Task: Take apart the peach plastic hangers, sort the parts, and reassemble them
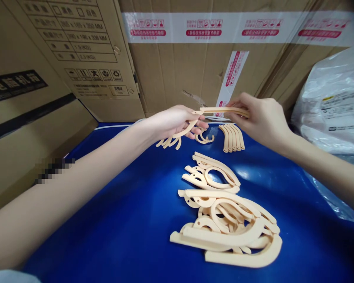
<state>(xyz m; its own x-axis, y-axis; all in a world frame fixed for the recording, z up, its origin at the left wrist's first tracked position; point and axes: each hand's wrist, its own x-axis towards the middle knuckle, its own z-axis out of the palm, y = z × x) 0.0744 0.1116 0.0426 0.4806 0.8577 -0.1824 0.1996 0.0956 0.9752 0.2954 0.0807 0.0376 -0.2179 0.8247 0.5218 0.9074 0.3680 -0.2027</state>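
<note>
My left hand [172,121] is closed on a cream curved plastic piece [186,129] above the far end of the blue surface [129,212]. My right hand [261,118] pinches a second cream curved piece [224,111], and the tips of the two pieces meet between my hands. Under my left hand lie a few small curved pieces [168,142]. A neat row of bent strips [231,137] lies below my right hand. A loose heap of several cream hook-shaped pieces [228,216] sits nearer to me.
Cardboard boxes [76,59] stand along the left and back, one sealed with red-printed white tape [212,27]. A white plastic bag [333,102] with labels sits at the right edge. A small hooked piece [204,137] lies between the two hands.
</note>
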